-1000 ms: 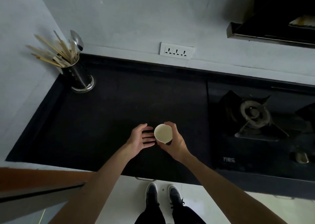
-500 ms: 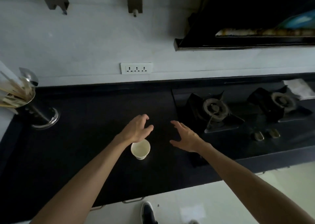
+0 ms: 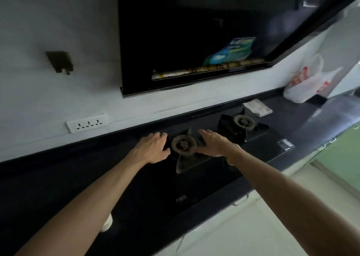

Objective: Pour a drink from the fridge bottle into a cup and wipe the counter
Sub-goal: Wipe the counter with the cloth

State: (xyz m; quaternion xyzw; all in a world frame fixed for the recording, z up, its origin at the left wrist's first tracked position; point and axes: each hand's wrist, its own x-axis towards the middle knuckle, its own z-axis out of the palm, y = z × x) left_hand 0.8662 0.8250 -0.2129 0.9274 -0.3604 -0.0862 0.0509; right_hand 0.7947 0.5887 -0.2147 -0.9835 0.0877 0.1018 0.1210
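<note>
Dark counter [image 3: 58,179]: runs along a pale wall, black surface, dimly lit.

Left hand [image 3: 151,148]: stretched forward over the counter, palm down, fingers loosely curled, holding nothing. It sits just left of the near burner.

Right hand [image 3: 212,143]: stretched forward, palm turned inward, fingers spread and empty. It sits just right of the near burner.

Near burner [image 3: 183,144]: round ring on a black hob, framed between the two hands.

Far burner [image 3: 243,121]: second ring, further right on the same hob.

Cup [image 3: 107,221]: pale, standing on the counter close to the front edge, mostly hidden behind the left forearm; only a sliver of its side shows. Well apart from both hands.

Folded cloth [image 3: 257,107]: white, lying on the counter beyond the far burner.

Plastic bag [image 3: 307,82]: white with red print, against the wall at the far right end.

Socket strip [image 3: 87,123]: white, three outlets, on the wall above the counter.

Range hood [image 3: 194,32]: large black unit above the hob, a blue-green sticker on its glass.
</note>
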